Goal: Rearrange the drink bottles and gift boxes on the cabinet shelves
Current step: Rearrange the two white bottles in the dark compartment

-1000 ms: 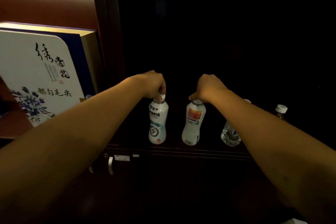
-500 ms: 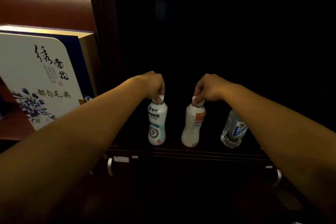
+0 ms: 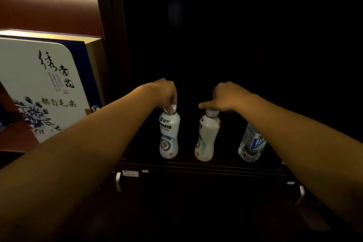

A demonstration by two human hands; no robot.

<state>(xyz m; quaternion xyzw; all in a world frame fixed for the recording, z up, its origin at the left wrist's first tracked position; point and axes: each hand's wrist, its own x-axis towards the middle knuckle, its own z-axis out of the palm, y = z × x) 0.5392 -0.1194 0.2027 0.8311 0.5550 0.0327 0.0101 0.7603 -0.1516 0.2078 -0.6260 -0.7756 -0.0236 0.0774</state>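
Two bare arms reach into a dim cabinet — the left hand (image 3: 166,92) pinches the cap of a white drink bottle (image 3: 169,133) standing on the shelf (image 3: 196,165), the right hand (image 3: 225,96) grips its neighbour's (image 3: 206,137) cap; a water bottle (image 3: 251,143) stands beside them, a gift box (image 3: 43,84) far left.

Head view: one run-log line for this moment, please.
left hand: grips left white bottle cap | right hand: on right white bottle cap | water bottle: untouched
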